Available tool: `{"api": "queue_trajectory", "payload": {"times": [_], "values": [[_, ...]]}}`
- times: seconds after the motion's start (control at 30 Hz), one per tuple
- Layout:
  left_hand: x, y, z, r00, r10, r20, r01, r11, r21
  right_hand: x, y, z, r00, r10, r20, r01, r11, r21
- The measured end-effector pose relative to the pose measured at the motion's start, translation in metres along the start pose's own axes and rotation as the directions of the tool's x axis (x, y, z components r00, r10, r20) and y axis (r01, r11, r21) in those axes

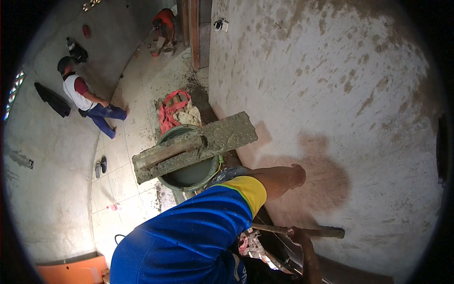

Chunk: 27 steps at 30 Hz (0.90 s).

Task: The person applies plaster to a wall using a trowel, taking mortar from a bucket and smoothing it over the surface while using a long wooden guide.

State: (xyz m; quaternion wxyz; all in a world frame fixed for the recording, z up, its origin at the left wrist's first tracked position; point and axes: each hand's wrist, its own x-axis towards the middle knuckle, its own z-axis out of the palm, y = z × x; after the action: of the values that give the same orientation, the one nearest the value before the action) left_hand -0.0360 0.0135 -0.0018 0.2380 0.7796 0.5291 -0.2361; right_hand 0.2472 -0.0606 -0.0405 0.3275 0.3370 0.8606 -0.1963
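My left arm, in a blue sleeve with a yellow cuff, reaches right to the pale plastered wall (359,94), where my left hand (296,176) is at or very near the surface; its fingers are hidden. Lower down, my right hand (297,236) grips a long mortar-coated bar (326,232) beside the same wall. A wide float with a wooden handle (227,132), crusted with grey mortar, lies across a round bucket of grey water (182,177). Behind the bucket is a pile of red and cream cloth (168,113).
A person in a white and maroon shirt (80,92) walks by the left wall, near dark sandals (100,165). Another person in red (163,21) bends beside small buckets (168,52) at the back. Tiled floor (125,151) runs along the left; an orange object (71,272) is at lower left.
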Motion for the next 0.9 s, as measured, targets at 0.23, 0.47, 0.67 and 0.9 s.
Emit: {"api": "queue_trajectory", "payload": {"times": [0.23,0.47,0.67,0.9], "values": [[0.005,0.0,-0.002,1.0,0.016,-0.01,-0.015,0.999,0.031,0.0,0.001,0.001,1.0,-0.011,-0.013,0.012,0.997,0.071],[0.009,-0.006,0.008,0.998,-0.042,0.043,0.039,0.997,0.066,0.005,-0.003,-0.001,1.0,-0.009,0.012,0.009,1.0,0.007],[0.004,0.002,-0.005,0.998,-0.012,0.065,0.009,0.999,0.053,0.002,0.006,0.004,1.0,-0.005,0.005,0.005,1.0,0.005],[0.0,0.0,-0.002,0.998,-0.008,0.064,0.006,0.999,0.034,-0.002,-0.006,-0.004,1.0,0.004,0.03,-0.008,0.993,0.115]]}}
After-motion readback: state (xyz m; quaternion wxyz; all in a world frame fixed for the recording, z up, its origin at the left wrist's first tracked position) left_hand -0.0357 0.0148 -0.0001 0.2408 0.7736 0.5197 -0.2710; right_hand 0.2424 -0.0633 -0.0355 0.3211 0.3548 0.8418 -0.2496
